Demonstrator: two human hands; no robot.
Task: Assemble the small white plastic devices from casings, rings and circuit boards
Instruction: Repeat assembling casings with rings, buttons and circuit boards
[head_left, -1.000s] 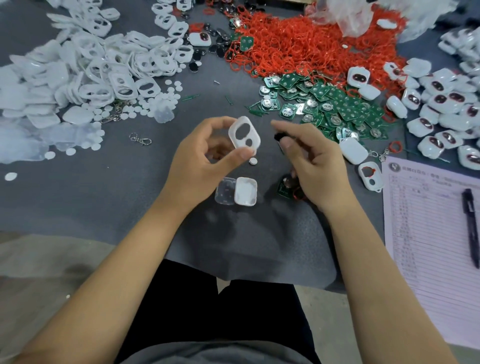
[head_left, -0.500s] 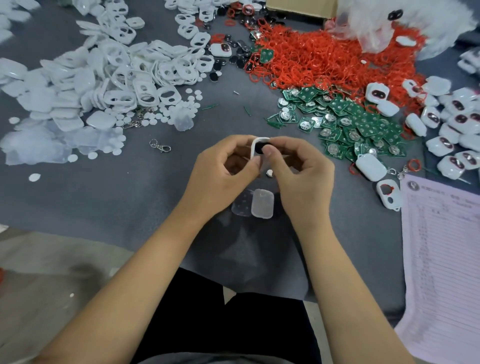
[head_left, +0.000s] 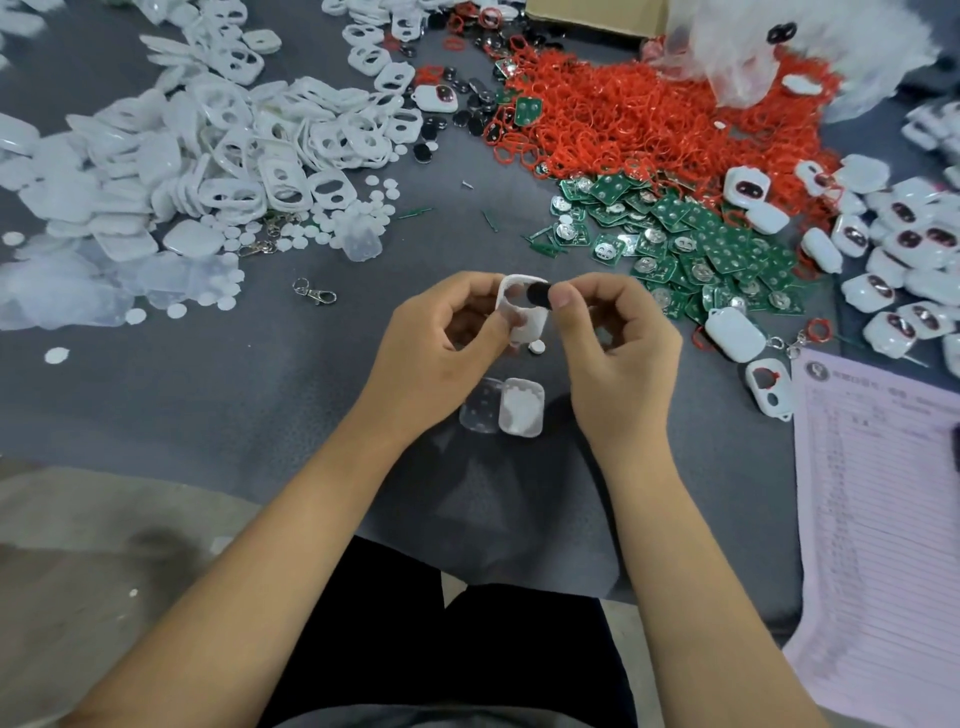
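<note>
Brought together since a second ago, both hands are raised above the desk (head_left: 156, 395). White casings (head_left: 223, 140) are heaped at far left. A white casing (head_left: 522, 317) is pinched by the left hand (head_left: 441, 353); a black oval piece (head_left: 537, 295) is pressed into it by the right hand (head_left: 613, 343). Circuit boards (head_left: 691, 244) and red rings (head_left: 649, 119) are piled at right.

printed form (head_left: 878, 519) right edge | cardboard box (head_left: 592, 15) far | plastic bag (head_left: 810, 36) far right
</note>
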